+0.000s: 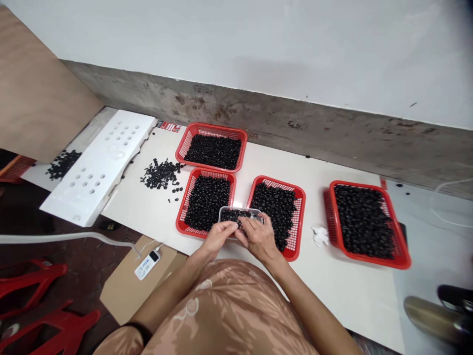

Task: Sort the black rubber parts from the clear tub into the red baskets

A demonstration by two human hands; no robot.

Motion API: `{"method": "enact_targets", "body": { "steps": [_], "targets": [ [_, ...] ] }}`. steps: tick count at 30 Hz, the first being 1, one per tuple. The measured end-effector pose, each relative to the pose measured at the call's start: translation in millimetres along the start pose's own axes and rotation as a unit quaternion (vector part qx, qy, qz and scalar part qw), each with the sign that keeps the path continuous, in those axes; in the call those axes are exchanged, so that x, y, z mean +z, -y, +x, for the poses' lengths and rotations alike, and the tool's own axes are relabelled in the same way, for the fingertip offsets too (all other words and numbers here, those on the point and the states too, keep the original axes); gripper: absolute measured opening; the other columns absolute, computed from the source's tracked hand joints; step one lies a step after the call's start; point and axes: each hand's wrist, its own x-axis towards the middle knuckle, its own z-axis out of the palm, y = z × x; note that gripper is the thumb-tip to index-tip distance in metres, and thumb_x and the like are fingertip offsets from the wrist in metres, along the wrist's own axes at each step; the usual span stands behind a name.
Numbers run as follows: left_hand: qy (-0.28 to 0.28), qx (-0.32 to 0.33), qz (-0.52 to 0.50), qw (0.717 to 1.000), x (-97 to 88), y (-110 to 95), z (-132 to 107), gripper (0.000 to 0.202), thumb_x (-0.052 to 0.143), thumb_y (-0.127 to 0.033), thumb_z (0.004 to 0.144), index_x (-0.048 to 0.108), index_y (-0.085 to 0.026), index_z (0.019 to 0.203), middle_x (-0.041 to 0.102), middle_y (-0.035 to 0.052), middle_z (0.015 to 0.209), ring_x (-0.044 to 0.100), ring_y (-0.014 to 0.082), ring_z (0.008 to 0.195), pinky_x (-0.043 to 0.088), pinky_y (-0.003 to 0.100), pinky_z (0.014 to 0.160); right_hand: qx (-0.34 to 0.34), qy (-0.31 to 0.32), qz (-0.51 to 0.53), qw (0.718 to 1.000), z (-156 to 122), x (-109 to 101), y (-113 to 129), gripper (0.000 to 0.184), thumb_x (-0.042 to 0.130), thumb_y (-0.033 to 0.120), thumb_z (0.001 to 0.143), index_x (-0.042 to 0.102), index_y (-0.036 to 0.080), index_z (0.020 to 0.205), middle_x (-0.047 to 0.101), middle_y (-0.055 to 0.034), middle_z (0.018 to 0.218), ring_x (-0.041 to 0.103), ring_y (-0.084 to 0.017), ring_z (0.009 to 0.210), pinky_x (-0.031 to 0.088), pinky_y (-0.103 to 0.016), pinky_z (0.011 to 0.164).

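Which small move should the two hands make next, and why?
Probably the right hand should lift one of the black parts from the small tray: it reaches over the tray, and the left hand is close beside. Whether either hand holds a part is unclear.

A long white table runs along the wall. At its left end lies a white slab with round holes, a dark heap of small parts beyond it on the left. To the slab's right, a loose pile of black pieces is spread on the bare top. A far red basket stands near the wall, with a near red basket just in front. Right of these stands a middle red basket; well apart, toward the right end, a right red basket. A crumpled white tissue lies between those last two.
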Motion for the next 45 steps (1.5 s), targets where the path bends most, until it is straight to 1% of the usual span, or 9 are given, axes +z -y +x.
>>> {"method": "enact_targets", "body": {
  "steps": [3,9,17,22,26,32,37,42,45],
  "targets": [
    [0.006,-0.007,0.005,1.0,-0.7,-2,-1,0.032,0.07,-0.044,0.072,0.069,-0.012,0.071,0.064,0.0034,0.071,0.051,0.0138,0.068,0.039,0.025,0.072,0.011,0.008,0.012,1.0,-5,6,-1,0.028,0.046,0.032,0.093,0.062,0.015,0.109,0.068,-0.0072,0.08,0.062,-0.018,0.073,0.035,-0.046,0.098],
    [-0.035,0.002,0.031,0.999,5.5,5,-2,0.029,0.072,-0.042,0.069,0.071,-0.013,0.07,0.065,0.004,0.07,0.052,0.0154,0.068,0.039,0.026,0.07,0.018,-0.021,0.025,0.999,-24,26,5,0.036,0.041,0.031,0.096,0.054,0.011,0.123,0.067,-0.013,0.092,0.064,-0.021,0.082,0.045,-0.046,0.097],
    [-0.047,-0.033,0.013,0.998,10.0,18,-7,0.03,0.074,-0.042,0.066,0.07,-0.013,0.065,0.064,0.0029,0.065,0.051,0.014,0.065,0.039,0.025,0.067,-0.008,-0.013,0.074,0.997,-38,31,-1,0.03,0.046,0.026,0.093,0.056,0.013,0.118,0.064,-0.0051,0.073,0.062,-0.018,0.068,0.05,-0.046,0.096],
    [0.03,-0.151,-0.106,0.982,6.7,17,-4,0.039,0.073,-0.048,0.069,0.071,-0.013,0.085,0.068,0.0072,0.077,0.059,0.0167,0.072,0.044,0.03,0.074,0.029,-0.023,0.126,0.991,-37,24,-8,0.026,0.05,0.025,0.092,0.058,0.02,0.116,0.066,-0.0004,0.071,0.062,-0.016,0.064,0.041,-0.051,0.102],
    [0.093,-0.202,-0.211,0.952,0.9,16,0,0.034,0.073,-0.038,0.072,0.07,-0.014,0.096,0.069,0.0106,0.087,0.062,0.0184,0.08,0.046,0.031,0.078,0.026,-0.055,0.149,0.987,-31,13,-8,0.027,0.055,0.025,0.089,0.059,0.019,0.115,0.071,-0.0017,0.078,0.066,-0.015,0.069,0.035,-0.05,0.106],
    [0.103,-0.165,-0.189,0.963,-2.2,13,0,0.028,0.076,-0.026,0.07,0.07,-0.015,0.095,0.066,0.0076,0.093,0.06,0.0154,0.082,0.045,0.029,0.083,-0.041,-0.06,0.105,0.992,-21,-1,-11,0.029,0.059,0.024,0.086,0.06,0.019,0.114,0.07,-0.01,0.109,0.067,-0.02,0.095,0.025,-0.053,0.109],
    [0.067,-0.142,-0.149,0.976,0.8,8,-4,0.026,0.073,-0.03,0.071,0.071,-0.016,0.093,0.066,0.0067,0.089,0.059,0.0156,0.08,0.045,0.028,0.077,-0.023,-0.061,0.101,0.993,-19,-1,-7,0.029,0.057,0.025,0.088,0.06,0.019,0.115,0.07,-0.01,0.108,0.067,-0.019,0.095,0.026,-0.05,0.109],
    [0.012,-0.018,0.004,1.0,5.9,4,-4,0.021,0.068,-0.034,0.074,0.069,-0.013,0.07,0.065,0.0025,0.072,0.054,0.0142,0.07,0.04,0.026,0.074,-0.014,-0.03,0.084,0.996,-17,0,-4,0.027,0.055,0.028,0.09,0.059,0.019,0.114,0.072,-0.0072,0.1,0.068,-0.018,0.088,0.027,-0.048,0.109],
    [-0.002,0.027,0.059,0.998,8.0,1,-3,0.024,0.063,-0.035,0.077,0.068,-0.013,0.068,0.064,0.0015,0.07,0.053,0.0141,0.07,0.039,0.026,0.074,-0.012,-0.045,0.081,0.996,-17,4,-3,0.025,0.054,0.026,0.09,0.059,0.018,0.113,0.072,-0.0062,0.095,0.068,-0.017,0.084,0.031,-0.046,0.107]
  ]
}}
